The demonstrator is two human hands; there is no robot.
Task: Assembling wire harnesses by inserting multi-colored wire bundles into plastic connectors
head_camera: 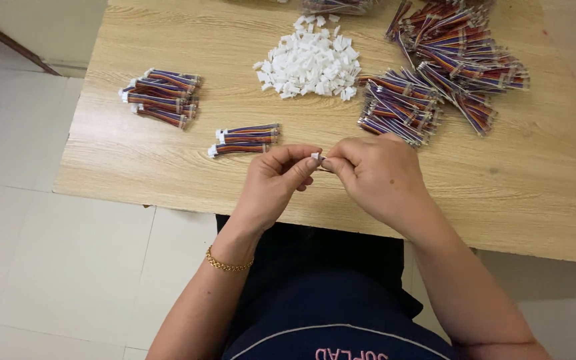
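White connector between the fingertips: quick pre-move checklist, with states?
1. White connector pinched by left hand: ok.
2. Right hand meets it at the fingertips: ok.
3. Wire seated in the connector: cannot tell, fingers hide it.
4. Pile of white connectors within reach on the table: ok.
5. Loose wire bundles stocked at right: ok.
6. Finished bundles set apart at left: ok.

A single head-worn view is given, aimed steeply down from above the near edge of the tabletop (168, 173). The tabletop is seen close, facing its far side; floor tiles (55, 267) are caught left of it.
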